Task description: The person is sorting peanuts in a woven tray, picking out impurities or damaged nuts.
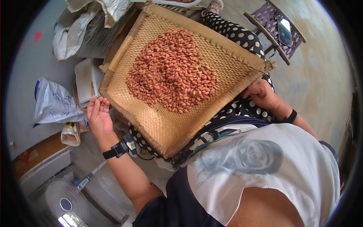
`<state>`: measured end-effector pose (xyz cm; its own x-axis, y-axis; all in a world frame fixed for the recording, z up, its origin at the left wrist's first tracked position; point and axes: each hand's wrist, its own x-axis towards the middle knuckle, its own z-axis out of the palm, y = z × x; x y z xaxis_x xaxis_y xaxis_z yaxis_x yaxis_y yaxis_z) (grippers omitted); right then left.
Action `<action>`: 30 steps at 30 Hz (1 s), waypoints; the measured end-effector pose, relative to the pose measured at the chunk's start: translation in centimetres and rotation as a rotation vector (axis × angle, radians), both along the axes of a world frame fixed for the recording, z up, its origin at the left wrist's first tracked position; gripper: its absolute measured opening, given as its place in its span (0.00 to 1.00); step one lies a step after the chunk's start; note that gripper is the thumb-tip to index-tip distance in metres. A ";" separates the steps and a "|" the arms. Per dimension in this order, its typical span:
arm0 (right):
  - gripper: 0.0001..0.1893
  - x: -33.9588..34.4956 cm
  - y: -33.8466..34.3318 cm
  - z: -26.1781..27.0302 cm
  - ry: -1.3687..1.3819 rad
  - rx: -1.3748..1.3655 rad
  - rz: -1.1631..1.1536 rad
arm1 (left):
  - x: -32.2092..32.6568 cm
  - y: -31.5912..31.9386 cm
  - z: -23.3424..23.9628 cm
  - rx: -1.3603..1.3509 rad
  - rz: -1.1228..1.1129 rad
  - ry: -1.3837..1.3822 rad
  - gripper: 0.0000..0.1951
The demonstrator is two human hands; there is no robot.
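A woven winnowing basket (227, 61) rests across my lap, tilted in the view, with a heap of shelled peanuts (173, 71) spread over its middle. My left hand (99, 115) is just off the basket's left edge, palm up, its fingers bent together near the thumb; whether something small lies between the fingertips cannot be told. At the basket's right corner is my right hand (259, 92), fingers curled beside the rim and partly hidden, so its hold on the rim is unclear. Both wrists wear black bands.
A white lidded container (86, 82) and a white plastic sack (56, 103) stand at the left. Crumpled woven sacks (68, 37) lie at the upper left. A stool (263, 28) bearing a phone (284, 31) is at the upper right. An electric fan (66, 203) stands at the lower left.
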<state>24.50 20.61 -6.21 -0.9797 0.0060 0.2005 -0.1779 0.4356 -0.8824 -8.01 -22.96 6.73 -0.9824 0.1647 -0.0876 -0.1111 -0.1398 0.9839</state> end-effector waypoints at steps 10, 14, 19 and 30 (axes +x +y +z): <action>0.17 0.0 -0.3 -0.7 -0.042 0.036 -0.020 | 3.5 -11.8 -6.8 0.016 0.373 -0.222 0.07; 0.18 0.0 -1.1 0.0 -0.047 0.022 -0.056 | 4.3 -13.3 -9.6 0.003 0.516 -0.357 0.09; 0.18 0.3 -0.6 -0.8 -0.073 0.049 -0.065 | 3.7 -14.5 -12.6 -0.105 0.566 -0.422 0.12; 0.18 0.4 -0.6 -0.4 -0.059 0.079 -0.071 | 0.7 -19.2 -13.5 -0.258 0.462 -0.411 0.21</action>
<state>24.89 20.00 -6.66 -0.9874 0.0618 0.1456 -0.0935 0.5141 -0.8526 -7.31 -42.14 -6.76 -0.8253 -0.3409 -0.4503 -0.4695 -0.0291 0.8825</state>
